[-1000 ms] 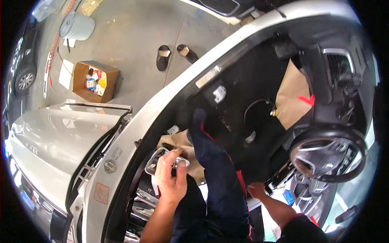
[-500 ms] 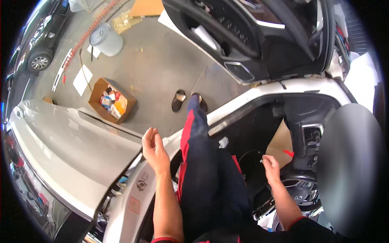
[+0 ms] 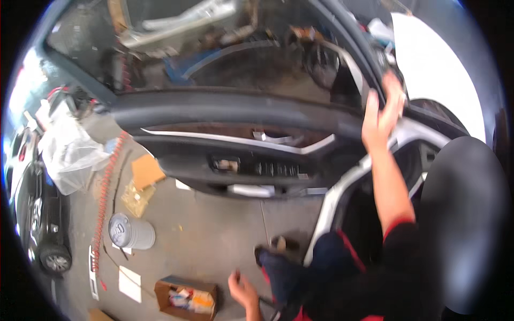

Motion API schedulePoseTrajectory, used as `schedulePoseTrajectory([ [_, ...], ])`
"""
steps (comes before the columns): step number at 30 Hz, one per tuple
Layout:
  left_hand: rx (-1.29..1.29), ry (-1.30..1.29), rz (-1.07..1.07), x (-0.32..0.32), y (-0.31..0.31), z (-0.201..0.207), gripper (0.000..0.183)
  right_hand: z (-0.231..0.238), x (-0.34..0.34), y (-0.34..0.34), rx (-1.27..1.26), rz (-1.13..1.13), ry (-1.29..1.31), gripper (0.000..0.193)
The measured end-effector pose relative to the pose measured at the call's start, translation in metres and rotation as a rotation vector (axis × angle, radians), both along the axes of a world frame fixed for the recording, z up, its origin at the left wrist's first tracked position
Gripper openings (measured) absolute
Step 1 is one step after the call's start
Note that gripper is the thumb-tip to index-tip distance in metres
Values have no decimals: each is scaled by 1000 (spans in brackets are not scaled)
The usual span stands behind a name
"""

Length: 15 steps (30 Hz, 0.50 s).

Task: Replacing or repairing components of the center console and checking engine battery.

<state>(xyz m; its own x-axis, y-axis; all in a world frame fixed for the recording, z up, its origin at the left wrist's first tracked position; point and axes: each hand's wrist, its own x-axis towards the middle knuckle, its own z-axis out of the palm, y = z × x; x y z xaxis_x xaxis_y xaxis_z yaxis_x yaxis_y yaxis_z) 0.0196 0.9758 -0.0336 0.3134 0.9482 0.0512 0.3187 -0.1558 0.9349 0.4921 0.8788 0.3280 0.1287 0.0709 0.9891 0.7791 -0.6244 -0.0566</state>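
Observation:
My right hand (image 3: pixel 384 120) is raised to where the window frame (image 3: pixel 364 59) of the open car door meets the car body. Its thumb stands apart from the outstretched fingers, which lie against the dark frame edge; blur hides the exact contact. Below it, the door panel (image 3: pixel 230 160) shows black trim, a pale strip and a row of switches. My left hand (image 3: pixel 243 291) is low beside my left leg, above the floor. Its fingers are curled in, and whatever they may hold is hidden.
The white door sill (image 3: pixel 326 214) runs beside my legs. On the floor stand an open cardboard box (image 3: pixel 166 305) with packets and a grey drum (image 3: pixel 140 234). A coiled red hose (image 3: pixel 104 203) lies farther left, near clear plastic sheeting (image 3: pixel 69 150) and a dark car (image 3: pixel 45 214).
My view has swung right and up toward the open door. My right hand has left the car's interior and gone up to the door frame. My left hand is now lower, fingers more curled.

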Motion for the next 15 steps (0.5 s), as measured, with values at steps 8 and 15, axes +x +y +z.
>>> schedulePoseTrajectory([
  [8,864,-215,-593,273,176,212,28,28,53,26,-45,-132,393,38],
  [15,1373,-146,-520,447,205,255,26,40,37,4,-55,-118,416,48],
])
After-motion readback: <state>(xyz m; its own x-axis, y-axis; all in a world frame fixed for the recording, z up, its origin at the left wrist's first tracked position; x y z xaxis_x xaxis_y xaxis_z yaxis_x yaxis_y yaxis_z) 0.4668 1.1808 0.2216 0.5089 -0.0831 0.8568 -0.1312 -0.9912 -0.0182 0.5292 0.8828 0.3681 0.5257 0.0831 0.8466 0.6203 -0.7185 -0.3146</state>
